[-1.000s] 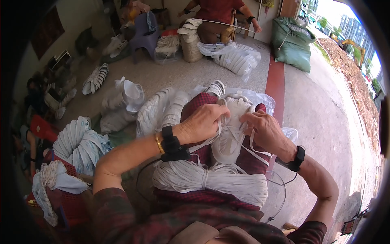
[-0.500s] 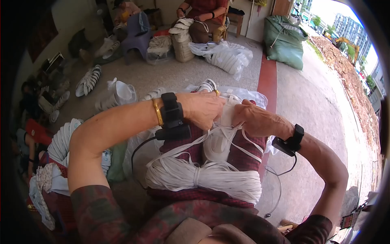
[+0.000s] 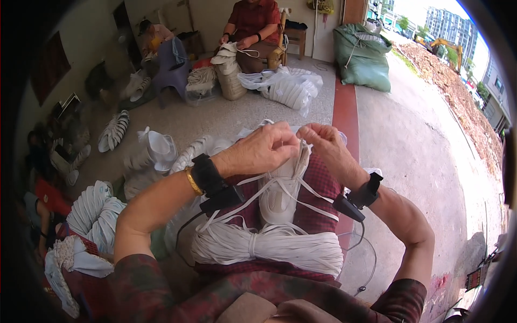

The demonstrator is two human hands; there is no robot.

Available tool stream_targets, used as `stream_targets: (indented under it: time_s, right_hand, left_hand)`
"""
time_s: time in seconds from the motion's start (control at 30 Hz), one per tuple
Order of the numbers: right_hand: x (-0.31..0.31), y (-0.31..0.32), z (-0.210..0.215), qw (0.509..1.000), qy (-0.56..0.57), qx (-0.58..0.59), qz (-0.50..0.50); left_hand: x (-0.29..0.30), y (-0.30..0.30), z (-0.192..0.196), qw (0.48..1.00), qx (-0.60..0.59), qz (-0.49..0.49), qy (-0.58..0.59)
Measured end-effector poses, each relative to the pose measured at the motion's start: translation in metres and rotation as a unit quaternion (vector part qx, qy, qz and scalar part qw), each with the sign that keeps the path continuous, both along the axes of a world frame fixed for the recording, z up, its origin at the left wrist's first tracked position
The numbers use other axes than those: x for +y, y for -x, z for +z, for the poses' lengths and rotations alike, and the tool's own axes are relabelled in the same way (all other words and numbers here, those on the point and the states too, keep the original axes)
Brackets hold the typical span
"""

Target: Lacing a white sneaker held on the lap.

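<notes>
A white shoe upper (image 3: 278, 200) stands between my knees, toe toward me, with loose white laces (image 3: 253, 203) trailing from both its sides. My left hand (image 3: 265, 149) is above the upper's left edge, fingers curled and pinched together; what they grip is hidden. Close beside it, my right hand (image 3: 329, 148) pinches the upper's raised far edge, thumb and forefinger nearly meeting the left fingertips. Across my lap lies a thick bundle of white laces (image 3: 307, 248), tied round its middle.
Stacked white uppers (image 3: 97, 215) sit at my left, beside a cloth (image 3: 62, 264). Beyond are a bagged white part (image 3: 161, 151), a purple chair (image 3: 172, 67), and a seated person in red (image 3: 256, 27) handling uppers. A green sack (image 3: 363, 59) stands far right.
Both hands have lifted slightly off the upper, and their fingertips have come closer together. The upper's far part now shows narrower and raised. My view has shifted a little.
</notes>
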State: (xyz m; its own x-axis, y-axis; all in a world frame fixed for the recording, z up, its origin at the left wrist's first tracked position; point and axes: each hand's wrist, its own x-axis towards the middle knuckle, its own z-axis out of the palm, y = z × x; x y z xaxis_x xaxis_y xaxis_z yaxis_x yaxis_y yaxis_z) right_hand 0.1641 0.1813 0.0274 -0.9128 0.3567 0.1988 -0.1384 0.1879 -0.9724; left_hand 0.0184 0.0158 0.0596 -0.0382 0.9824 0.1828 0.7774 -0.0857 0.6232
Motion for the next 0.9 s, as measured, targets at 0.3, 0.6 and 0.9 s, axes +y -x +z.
stream_targets:
  time_s: [0.3, 0.6, 0.9]
  right_hand:
    - [0.020, 0.024, 0.108, 0.979, -0.097, 0.179, -0.013]
    - [-0.003, 0.010, 0.107, 0.956, -0.183, 0.227, -0.045]
    - [-0.033, -0.027, 0.037, 0.963, -0.267, -0.005, -0.022]
  left_hand:
    - [0.007, -0.023, 0.093, 0.921, -0.278, 0.100, -0.255]
    - [0.008, -0.001, 0.113, 0.884, -0.464, -0.050, 0.040]
    - [0.022, -0.016, 0.088, 0.857, -0.512, -0.032, -0.043]
